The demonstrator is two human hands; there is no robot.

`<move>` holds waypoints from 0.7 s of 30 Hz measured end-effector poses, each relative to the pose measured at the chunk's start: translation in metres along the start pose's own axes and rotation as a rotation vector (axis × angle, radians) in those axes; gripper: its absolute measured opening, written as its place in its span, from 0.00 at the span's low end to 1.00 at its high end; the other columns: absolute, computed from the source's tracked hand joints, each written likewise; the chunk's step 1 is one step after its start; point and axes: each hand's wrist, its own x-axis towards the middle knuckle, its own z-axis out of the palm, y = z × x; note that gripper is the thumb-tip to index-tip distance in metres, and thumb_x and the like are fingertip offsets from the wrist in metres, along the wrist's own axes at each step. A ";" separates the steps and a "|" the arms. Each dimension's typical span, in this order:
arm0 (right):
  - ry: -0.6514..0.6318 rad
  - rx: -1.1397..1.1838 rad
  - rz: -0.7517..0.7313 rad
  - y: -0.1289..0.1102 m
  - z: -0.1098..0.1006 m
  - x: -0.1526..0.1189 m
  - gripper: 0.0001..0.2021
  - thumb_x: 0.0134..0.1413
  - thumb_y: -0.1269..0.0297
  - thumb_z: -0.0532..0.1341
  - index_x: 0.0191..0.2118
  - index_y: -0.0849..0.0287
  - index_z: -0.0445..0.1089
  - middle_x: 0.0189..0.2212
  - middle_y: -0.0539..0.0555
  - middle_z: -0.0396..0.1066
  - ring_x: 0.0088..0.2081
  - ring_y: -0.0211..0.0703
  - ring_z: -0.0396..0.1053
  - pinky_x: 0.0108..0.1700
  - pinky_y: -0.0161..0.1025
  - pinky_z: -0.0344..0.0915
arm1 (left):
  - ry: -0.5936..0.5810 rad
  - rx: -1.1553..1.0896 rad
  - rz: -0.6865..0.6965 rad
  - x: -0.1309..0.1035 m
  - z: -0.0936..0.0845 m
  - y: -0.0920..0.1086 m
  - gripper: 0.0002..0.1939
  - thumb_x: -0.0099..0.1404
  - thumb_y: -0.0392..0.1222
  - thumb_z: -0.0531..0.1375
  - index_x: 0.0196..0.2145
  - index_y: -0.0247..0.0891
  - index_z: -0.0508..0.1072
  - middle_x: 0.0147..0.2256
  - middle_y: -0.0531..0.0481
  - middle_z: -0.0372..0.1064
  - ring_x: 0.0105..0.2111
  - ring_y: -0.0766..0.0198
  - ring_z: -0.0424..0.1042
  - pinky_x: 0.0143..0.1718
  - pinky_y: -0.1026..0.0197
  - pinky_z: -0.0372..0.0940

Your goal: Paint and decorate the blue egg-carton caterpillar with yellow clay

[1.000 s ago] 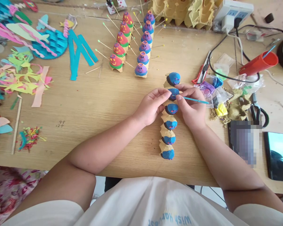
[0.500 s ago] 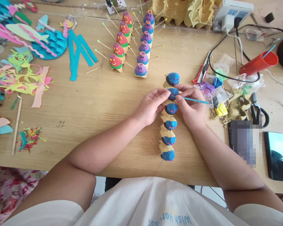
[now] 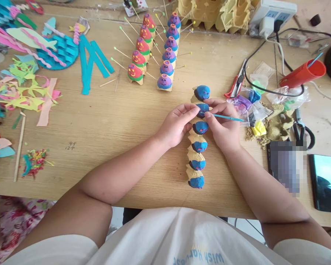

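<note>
Head view. On the bench [image 3: 143, 165]: egg-carton strip [image 3: 199, 146], six blue-painted domes, laid twelve to six o'clock. Left hand [image 3: 178, 123], at its ten o'clock: fingers closed on the strip by the second dome. Right hand [image 3: 223, 121], at two o'clock: fingers pinching a blue stick [image 3: 229, 117], far end at that dome. Beyond: red cup [image 3: 302, 73], two o'clock; scissors [image 3: 300, 127], three; phone [image 3: 324, 183], four.

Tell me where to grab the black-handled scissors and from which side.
Grip the scissors by their black handles, probably from the right: the handles face the wearer, the metal points away, and carton scraps crowd the left side.
</note>
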 end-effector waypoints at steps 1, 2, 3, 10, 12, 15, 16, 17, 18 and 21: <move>0.000 0.001 0.001 0.000 0.000 0.000 0.19 0.59 0.41 0.75 0.35 0.49 0.74 0.49 0.50 0.84 0.57 0.49 0.81 0.63 0.55 0.78 | 0.000 0.002 -0.001 0.000 0.000 0.000 0.15 0.64 0.44 0.78 0.37 0.39 0.77 0.36 0.57 0.80 0.29 0.73 0.78 0.28 0.69 0.70; -0.001 0.003 -0.001 0.000 0.000 0.000 0.19 0.58 0.41 0.75 0.35 0.49 0.74 0.48 0.50 0.84 0.56 0.49 0.81 0.63 0.54 0.79 | -0.001 0.005 -0.001 0.000 0.000 0.000 0.15 0.64 0.44 0.78 0.37 0.39 0.77 0.35 0.56 0.80 0.28 0.72 0.78 0.28 0.69 0.70; -0.001 0.007 -0.004 0.001 0.000 0.000 0.19 0.59 0.41 0.75 0.35 0.49 0.74 0.48 0.50 0.84 0.56 0.49 0.81 0.62 0.54 0.79 | -0.002 0.007 0.002 0.000 0.000 0.000 0.15 0.64 0.44 0.78 0.37 0.39 0.77 0.35 0.56 0.80 0.28 0.72 0.78 0.28 0.69 0.70; 0.010 -0.004 -0.016 -0.001 0.000 0.001 0.19 0.60 0.42 0.75 0.35 0.50 0.73 0.47 0.50 0.84 0.56 0.48 0.82 0.61 0.53 0.80 | 0.008 0.007 0.006 0.000 -0.001 -0.001 0.13 0.65 0.43 0.78 0.37 0.40 0.77 0.36 0.56 0.81 0.30 0.72 0.79 0.29 0.69 0.70; 0.007 -0.005 -0.019 -0.001 0.000 0.001 0.19 0.60 0.42 0.75 0.35 0.49 0.73 0.47 0.50 0.84 0.56 0.49 0.81 0.62 0.54 0.79 | 0.007 0.002 0.004 0.000 0.000 0.000 0.14 0.64 0.43 0.78 0.37 0.40 0.77 0.36 0.56 0.81 0.30 0.72 0.79 0.29 0.69 0.70; -0.002 0.008 -0.031 -0.001 -0.001 0.000 0.18 0.60 0.42 0.74 0.35 0.49 0.73 0.48 0.51 0.84 0.56 0.49 0.81 0.63 0.56 0.78 | 0.008 0.001 0.001 0.000 0.001 0.001 0.14 0.64 0.43 0.78 0.37 0.40 0.76 0.35 0.56 0.81 0.29 0.71 0.79 0.29 0.70 0.72; -0.005 0.010 -0.031 -0.001 -0.001 0.000 0.18 0.60 0.42 0.74 0.35 0.49 0.73 0.48 0.51 0.84 0.56 0.49 0.81 0.64 0.56 0.78 | 0.012 0.001 -0.001 0.000 0.002 0.002 0.15 0.64 0.43 0.78 0.36 0.40 0.76 0.35 0.56 0.81 0.29 0.71 0.79 0.29 0.70 0.72; -0.008 0.011 -0.029 -0.001 -0.001 0.000 0.18 0.61 0.42 0.74 0.35 0.49 0.73 0.49 0.51 0.84 0.56 0.49 0.81 0.64 0.56 0.78 | 0.016 0.002 -0.003 0.000 0.002 0.002 0.15 0.64 0.43 0.78 0.36 0.40 0.76 0.35 0.56 0.81 0.29 0.71 0.79 0.29 0.70 0.72; -0.010 0.010 -0.028 -0.001 -0.001 0.000 0.18 0.61 0.43 0.74 0.35 0.49 0.73 0.49 0.51 0.84 0.57 0.49 0.81 0.64 0.56 0.78 | 0.019 0.000 -0.005 0.000 0.003 0.003 0.15 0.64 0.43 0.78 0.36 0.40 0.76 0.35 0.56 0.81 0.29 0.71 0.79 0.29 0.70 0.72; -0.011 0.018 -0.030 -0.001 -0.001 0.000 0.18 0.61 0.44 0.75 0.35 0.50 0.73 0.49 0.51 0.84 0.57 0.50 0.82 0.64 0.57 0.78 | 0.018 -0.004 -0.007 0.000 0.003 0.003 0.15 0.64 0.43 0.78 0.37 0.39 0.76 0.35 0.56 0.81 0.28 0.71 0.78 0.28 0.69 0.71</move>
